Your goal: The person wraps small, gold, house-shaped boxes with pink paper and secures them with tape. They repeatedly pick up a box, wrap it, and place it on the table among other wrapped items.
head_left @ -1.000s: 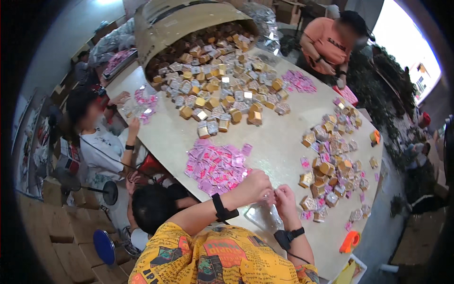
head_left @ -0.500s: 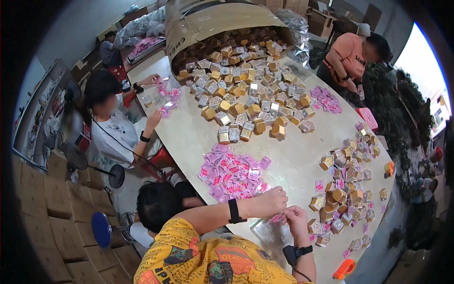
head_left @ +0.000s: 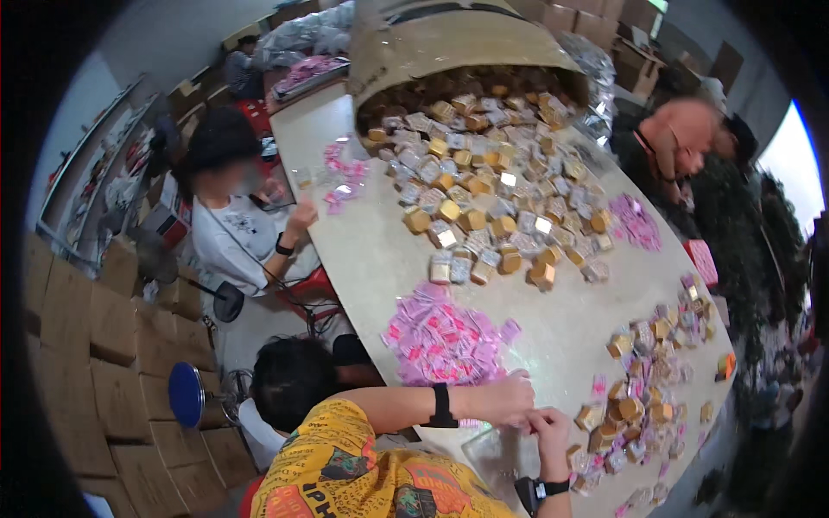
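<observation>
My left hand (head_left: 501, 398) reaches across from the left, its fingers curled and closed at the near side of a heap of small pink packets (head_left: 445, 337). Against its fingertips my right hand (head_left: 549, 425) is bent in a pinch. Whatever the fingers hold is hidden and slightly blurred. Below the hands a clear plastic bag (head_left: 492, 453) lies on the table. To the right of my right hand spread small gold boxes (head_left: 623, 410) with several sides, in clear wrap, mixed with pink packets.
A large carton (head_left: 466, 43) on its side spills many gold and silver boxes (head_left: 509, 186) over the table (head_left: 345, 250). An orange tape dispenser (head_left: 725, 367) stands at the right edge. Co-workers sit at left and stand at far right; a dark-haired person (head_left: 294, 380) is beside my left arm.
The view has shifted, so the table sits lower and further right. My hands have come closer together; the pink packet between my right fingers no longer shows. The co-worker at left drew a hand back.
</observation>
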`<state>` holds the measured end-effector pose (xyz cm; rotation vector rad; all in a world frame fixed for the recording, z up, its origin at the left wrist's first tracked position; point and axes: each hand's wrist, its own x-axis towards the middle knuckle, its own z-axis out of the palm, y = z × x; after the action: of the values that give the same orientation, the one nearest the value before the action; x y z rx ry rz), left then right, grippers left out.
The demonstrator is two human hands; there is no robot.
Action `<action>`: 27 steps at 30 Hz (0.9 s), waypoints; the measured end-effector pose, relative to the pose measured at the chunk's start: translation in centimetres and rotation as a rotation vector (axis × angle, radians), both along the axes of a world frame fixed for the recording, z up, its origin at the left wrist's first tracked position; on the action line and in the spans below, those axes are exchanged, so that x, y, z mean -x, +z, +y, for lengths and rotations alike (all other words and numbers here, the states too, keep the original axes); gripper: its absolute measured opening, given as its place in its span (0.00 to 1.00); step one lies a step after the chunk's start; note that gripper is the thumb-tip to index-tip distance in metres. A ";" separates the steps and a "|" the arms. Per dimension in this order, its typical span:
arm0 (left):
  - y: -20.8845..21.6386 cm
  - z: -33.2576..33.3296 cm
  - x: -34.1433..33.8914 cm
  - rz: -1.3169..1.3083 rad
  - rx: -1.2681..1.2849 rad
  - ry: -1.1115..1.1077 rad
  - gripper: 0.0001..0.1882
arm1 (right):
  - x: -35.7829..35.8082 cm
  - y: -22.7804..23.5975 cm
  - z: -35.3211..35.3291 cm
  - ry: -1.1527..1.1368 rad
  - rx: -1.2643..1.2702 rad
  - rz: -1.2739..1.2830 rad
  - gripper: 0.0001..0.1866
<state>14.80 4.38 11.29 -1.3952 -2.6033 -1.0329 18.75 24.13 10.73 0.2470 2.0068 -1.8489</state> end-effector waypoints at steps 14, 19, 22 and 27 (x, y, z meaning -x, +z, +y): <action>0.6 -0.7 1.2 0.464 -0.035 -0.095 0.05 | 1.6 0.3 0.5 0.073 0.037 -0.145 0.04; 1.2 -0.7 1.2 0.485 -0.089 -0.107 0.06 | 1.8 0.2 0.7 0.091 0.054 -0.151 0.04; 1.5 -1.0 1.3 0.464 -0.053 -0.151 0.05 | 1.8 0.2 0.7 0.107 0.051 -0.135 0.04; -0.2 -0.7 1.0 0.353 -0.035 -0.052 0.06 | 1.7 0.9 0.0 0.088 0.047 -0.060 0.04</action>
<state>13.85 3.72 11.14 -1.4875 -2.2970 -0.7499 17.10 24.09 11.67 0.1948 1.9013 -1.8106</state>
